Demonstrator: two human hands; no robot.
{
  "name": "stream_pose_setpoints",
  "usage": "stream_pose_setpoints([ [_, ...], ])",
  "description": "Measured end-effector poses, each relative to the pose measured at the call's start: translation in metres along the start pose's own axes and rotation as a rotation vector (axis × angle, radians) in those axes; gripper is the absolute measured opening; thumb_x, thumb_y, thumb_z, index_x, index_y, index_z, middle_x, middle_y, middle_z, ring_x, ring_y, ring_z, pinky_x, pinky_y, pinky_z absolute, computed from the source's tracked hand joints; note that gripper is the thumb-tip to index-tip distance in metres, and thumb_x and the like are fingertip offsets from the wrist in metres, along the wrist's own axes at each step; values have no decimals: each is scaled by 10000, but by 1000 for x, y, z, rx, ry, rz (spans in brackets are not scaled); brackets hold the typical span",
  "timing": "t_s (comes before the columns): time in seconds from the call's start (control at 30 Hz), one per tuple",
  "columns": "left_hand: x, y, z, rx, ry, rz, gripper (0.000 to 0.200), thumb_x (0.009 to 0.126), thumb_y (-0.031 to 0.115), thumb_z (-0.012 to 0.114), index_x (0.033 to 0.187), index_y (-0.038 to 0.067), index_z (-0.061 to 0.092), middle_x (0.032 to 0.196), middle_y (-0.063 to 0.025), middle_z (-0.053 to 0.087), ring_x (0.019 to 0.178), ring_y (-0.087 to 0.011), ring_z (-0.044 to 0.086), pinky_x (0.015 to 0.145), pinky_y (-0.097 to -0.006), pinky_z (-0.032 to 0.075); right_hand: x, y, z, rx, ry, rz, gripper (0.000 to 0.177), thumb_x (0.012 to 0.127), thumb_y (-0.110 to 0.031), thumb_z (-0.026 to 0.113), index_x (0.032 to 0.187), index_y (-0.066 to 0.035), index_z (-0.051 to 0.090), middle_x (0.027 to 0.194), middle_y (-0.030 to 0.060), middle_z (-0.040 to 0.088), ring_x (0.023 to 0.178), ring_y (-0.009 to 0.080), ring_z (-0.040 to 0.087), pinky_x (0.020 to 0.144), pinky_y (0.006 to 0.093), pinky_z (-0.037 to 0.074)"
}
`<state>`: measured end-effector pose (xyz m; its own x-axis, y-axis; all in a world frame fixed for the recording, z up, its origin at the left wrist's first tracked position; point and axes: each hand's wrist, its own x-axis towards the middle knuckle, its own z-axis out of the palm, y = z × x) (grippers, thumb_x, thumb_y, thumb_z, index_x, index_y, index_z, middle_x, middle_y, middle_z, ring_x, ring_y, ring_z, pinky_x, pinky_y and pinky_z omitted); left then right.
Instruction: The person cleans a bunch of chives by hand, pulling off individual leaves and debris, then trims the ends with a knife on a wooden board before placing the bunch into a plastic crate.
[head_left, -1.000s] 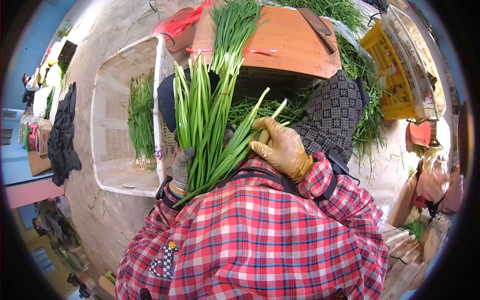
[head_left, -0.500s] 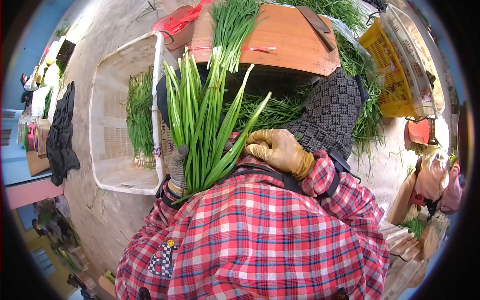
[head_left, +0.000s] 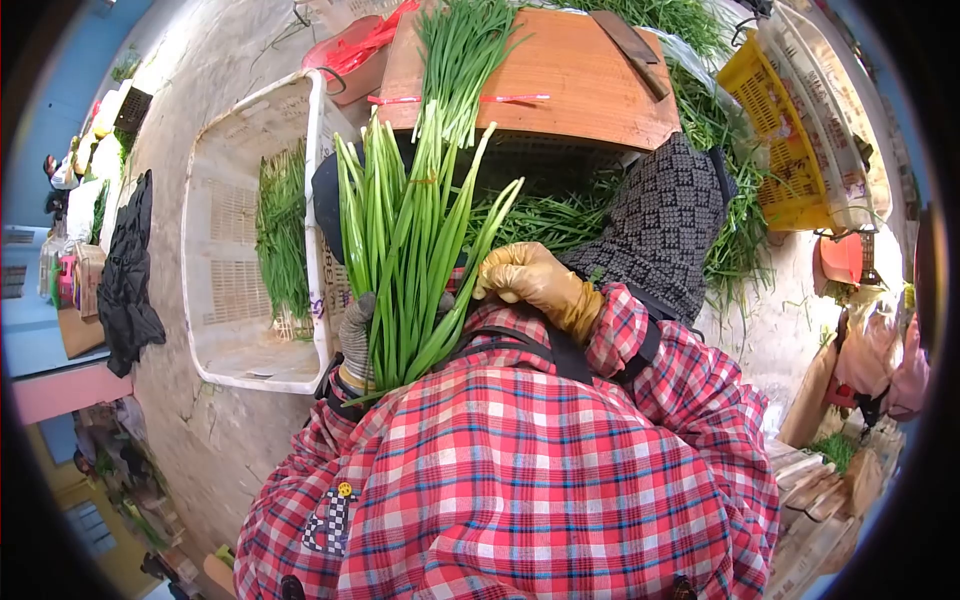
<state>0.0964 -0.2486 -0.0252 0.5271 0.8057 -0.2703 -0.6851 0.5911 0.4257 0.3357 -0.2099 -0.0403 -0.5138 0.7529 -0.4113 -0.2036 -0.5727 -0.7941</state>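
Left grip (head_left: 357,338): wrapped round green bunch (head_left: 408,270) | long axis: outward from torso (head_left: 500,450) | right grip (head_left: 532,283): just right of it, curled, pinch unclear

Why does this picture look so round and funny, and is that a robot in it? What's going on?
No robot here! It's a person wearing a checked shirt. The camera is on the person's head, looking down, so you see their own arms below and the edges look bent.

The gray-gloved left hand holds a bunch of long green stalks. The yellow-gloved right hand is beside them with its fingers curled; I can't tell whether they pinch a stalk.

In front is a wooden board. Another green bunch lies on it, across a red strip, with its pale ends past the edge. A white crate with more greens stands on the left.
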Motion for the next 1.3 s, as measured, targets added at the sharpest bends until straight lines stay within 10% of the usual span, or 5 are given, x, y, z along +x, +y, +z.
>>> stream_pose_setpoints([
  [0.5, -1, -4, -27, 32, 317, 79, 708, 774, 382, 697, 1276, -47, 443, 1145, -204, 592, 997, -299, 615, 877, -405, 522, -69, -89, -19, -274, -559, -605, 258, 842, -219, 589, 700, -5, 615, 659, 88, 633, 519, 161, 559, 477, 277, 421],
  [0.6, 1, -2, -25, 48, 296, 88, 720, 770, 392, 698, 1279, -47, 441, 1152, -206, 588, 1005, -304, 611, 885, -409, 517, -97, -91, -59, -38, -207, -635, 334, 845, -260, 609, 622, -11, 607, 528, 69, 590, 463, 151, 539, 450, 273, 409],
  [0.67, 4, -2, -14, 48, 240, 85, 729, 767, 399, 699, 1281, -47, 439, 1156, -208, 585, 1011, -307, 608, 891, -412, 514, -98, -98, -68, -930, 422, -63, 341, 838, -305, 602, 664, -12, 616, 562, 104, 601, 471, 195, 549, 471, 296, 422],
  [0.77, 9, -3, 2, 65, 169, 77, 741, 762, 409, 700, 1283, -47, 436, 1163, -210, 581, 1019, -312, 604, 899, -416, 509, -85, -80, -79, -1593, 834, -345, 269, 826, -272, 605, 724, -24, 635, 614, 140, 605, 508, 245, 571, 498, 323, 440],
  [1.3, -1, 3, 21, 259, 135, -31, 729, 774, 365, 639, 1321, -54, 400, 1255, -241, 523, 1127, -336, 545, 1011, -430, 416, -15, -95, 15, -906, 348, -581, 365, 769, -83, 682, 1126, -43, 617, 542, 0, 429, 494, 66, 408, 491, 247, 379],
])
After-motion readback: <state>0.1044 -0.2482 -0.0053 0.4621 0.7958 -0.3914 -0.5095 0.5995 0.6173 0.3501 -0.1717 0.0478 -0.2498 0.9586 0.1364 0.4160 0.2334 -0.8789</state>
